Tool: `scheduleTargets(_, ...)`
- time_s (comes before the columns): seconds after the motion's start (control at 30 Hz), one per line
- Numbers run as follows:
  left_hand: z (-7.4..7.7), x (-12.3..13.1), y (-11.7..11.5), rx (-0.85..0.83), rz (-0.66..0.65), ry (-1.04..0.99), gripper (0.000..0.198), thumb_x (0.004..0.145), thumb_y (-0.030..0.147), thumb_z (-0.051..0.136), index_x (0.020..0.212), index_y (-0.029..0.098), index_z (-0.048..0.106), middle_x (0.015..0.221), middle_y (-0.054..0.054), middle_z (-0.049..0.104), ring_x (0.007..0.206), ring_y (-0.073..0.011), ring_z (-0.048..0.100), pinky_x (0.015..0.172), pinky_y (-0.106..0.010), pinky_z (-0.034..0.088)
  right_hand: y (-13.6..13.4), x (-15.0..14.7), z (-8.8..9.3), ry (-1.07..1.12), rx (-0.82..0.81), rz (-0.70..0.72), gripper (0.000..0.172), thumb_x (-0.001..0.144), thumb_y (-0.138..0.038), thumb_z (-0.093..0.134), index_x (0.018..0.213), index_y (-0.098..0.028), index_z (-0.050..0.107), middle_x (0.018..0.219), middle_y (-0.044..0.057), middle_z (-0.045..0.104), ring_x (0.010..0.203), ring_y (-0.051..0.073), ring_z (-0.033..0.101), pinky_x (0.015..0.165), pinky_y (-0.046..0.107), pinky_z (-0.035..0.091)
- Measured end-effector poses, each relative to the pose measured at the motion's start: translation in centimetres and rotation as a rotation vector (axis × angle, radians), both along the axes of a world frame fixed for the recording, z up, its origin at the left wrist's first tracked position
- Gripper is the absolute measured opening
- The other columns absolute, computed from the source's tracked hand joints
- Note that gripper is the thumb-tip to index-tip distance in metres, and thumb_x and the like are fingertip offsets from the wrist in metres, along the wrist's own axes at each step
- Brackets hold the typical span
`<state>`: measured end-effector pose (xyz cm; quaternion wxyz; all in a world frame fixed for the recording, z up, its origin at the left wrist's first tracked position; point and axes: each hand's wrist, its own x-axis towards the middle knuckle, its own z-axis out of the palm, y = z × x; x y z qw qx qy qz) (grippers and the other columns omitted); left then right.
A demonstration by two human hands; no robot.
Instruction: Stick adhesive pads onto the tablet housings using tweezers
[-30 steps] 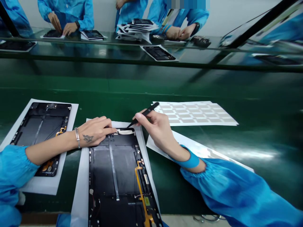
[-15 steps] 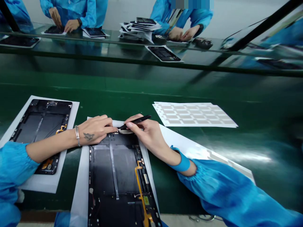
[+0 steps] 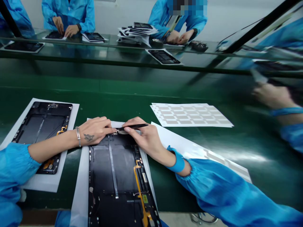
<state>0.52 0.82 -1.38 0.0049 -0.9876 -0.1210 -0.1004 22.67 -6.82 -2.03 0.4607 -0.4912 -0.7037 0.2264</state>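
An opened tablet housing [image 3: 101, 170], black inside with an orange flex cable, lies on white paper in front of me. My left hand [image 3: 98, 130] rests across its upper left edge, fingers bent and close together. Whatever is under those fingertips, I cannot make out. My right hand [image 3: 144, 135] is closed around slim black tweezers [image 3: 138, 126], held almost level over the housing's top edge. Their tip points at my left fingertips. A small whitish piece [image 3: 123, 132] shows just under the tweezers, beside my right fingers.
Another opened tablet housing [image 3: 30, 126] lies on paper at left. Sheets of grey adhesive pieces [image 3: 189, 115] lie beyond my right hand; a mostly white sheet [image 3: 170, 137] runs beneath my right forearm. A co-worker's blurred hand [image 3: 272, 94] reaches in at right. Co-workers sit behind a glass shelf [image 3: 113, 56].
The tweezers have tipped down from a slant to nearly level, my right hand shifting slightly left. My left hand stays about where it was. A co-worker's hand has come in at right.
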Motion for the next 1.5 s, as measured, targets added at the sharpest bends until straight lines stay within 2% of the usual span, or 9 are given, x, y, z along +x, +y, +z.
scheduleTargets(0.1,-0.1,0.0,0.1,0.023,-0.037,-0.023,0.032,0.092,0.003,0.047,0.116,0.014,0.066,0.110,-0.008,0.068,0.091,-0.0196,0.059,0.074,-0.031,0.049,0.0,0.6,-0.1,0.013,-0.058,0.026,0.038,0.093,-0.053,0.059,0.078,-0.022,0.074,0.083,0.008,0.074,0.080,0.024,0.068,0.073,0.036,0.054)
scheduleTargets(0.27,-0.4,0.2,0.2,0.034,-0.087,-0.037,0.030,0.093,0.002,0.044,0.113,0.011,0.065,0.111,-0.009,0.069,0.095,-0.0204,0.059,0.077,-0.032,0.049,0.0,3.2,-0.9,0.230,-0.223,-0.204,0.042,0.085,-0.061,0.065,0.081,-0.019,0.072,0.075,0.005,0.071,0.071,0.022,0.070,0.068,0.035,0.056)
scheduleTargets(0.37,-0.3,0.2,0.3,0.026,-0.081,-0.018,0.032,0.094,0.003,0.043,0.118,0.012,0.063,0.112,-0.010,0.068,0.095,-0.0202,0.058,0.077,-0.031,0.048,-0.3,4.1,-0.9,0.270,-0.228,-0.231,0.038,0.088,-0.056,0.065,0.082,-0.019,0.071,0.075,0.005,0.071,0.069,0.021,0.071,0.068,0.035,0.058)
scheduleTargets(0.6,-0.2,0.4,0.4,-0.019,-0.064,0.018,0.038,0.093,0.003,0.043,0.124,0.016,0.061,0.113,-0.010,0.065,0.092,-0.0210,0.055,0.076,-0.031,0.046,-1.8,3.5,0.7,-0.334,0.358,0.189,0.009,0.095,-0.023,0.062,0.100,-0.020,0.069,0.082,0.007,0.072,0.082,0.023,0.065,0.073,0.038,0.056)
scheduleTargets(0.73,-0.3,0.6,0.5,-0.052,-0.058,0.017,0.039,0.093,0.003,0.044,0.125,0.017,0.061,0.116,-0.009,0.064,0.094,-0.0208,0.054,0.079,-0.031,0.046,-2.0,3.3,0.6,-0.496,0.455,0.251,0.014,0.094,-0.016,0.061,0.108,-0.018,0.066,0.085,0.009,0.072,0.086,0.023,0.064,0.073,0.036,0.057)
scheduleTargets(0.93,-0.3,0.6,0.4,-0.041,-0.043,0.017,0.039,0.093,0.004,0.045,0.125,0.018,0.062,0.113,-0.009,0.064,0.093,-0.0212,0.053,0.078,-0.031,0.046,-2.2,3.3,0.5,-0.547,0.527,0.230,0.016,0.093,-0.011,0.060,0.108,-0.015,0.064,0.085,0.010,0.072,0.087,0.023,0.066,0.074,0.034,0.059)
scheduleTargets(1.37,-0.3,0.6,0.4,-0.014,-0.049,0.042,0.038,0.093,0.004,0.045,0.124,0.018,0.062,0.115,-0.009,0.064,0.093,-0.0204,0.054,0.075,-0.030,0.043,-2.1,3.3,0.0,-0.456,0.515,0.260,0.015,0.094,-0.013,0.060,0.107,-0.016,0.067,0.083,0.010,0.072,0.084,0.023,0.067,0.072,0.035,0.058)
scheduleTargets(1.43,-0.4,0.5,0.4,0.001,-0.051,0.052,0.039,0.093,0.004,0.045,0.125,0.018,0.061,0.115,-0.009,0.064,0.093,-0.0205,0.054,0.074,-0.030,0.042,-2.2,3.4,0.1,-0.336,0.423,0.190,0.011,0.095,-0.017,0.059,0.101,-0.019,0.069,0.081,0.008,0.072,0.080,0.022,0.068,0.071,0.035,0.058)
scheduleTargets(1.5,-0.4,0.4,0.4,0.014,-0.048,0.063,0.040,0.093,0.005,0.045,0.128,0.018,0.059,0.114,-0.009,0.063,0.092,-0.0206,0.053,0.072,-0.030,0.041,-2.0,3.6,0.0,-0.167,0.265,0.008,0.013,0.095,-0.025,0.060,0.091,-0.020,0.070,0.078,0.006,0.072,0.075,0.020,0.068,0.068,0.034,0.057)
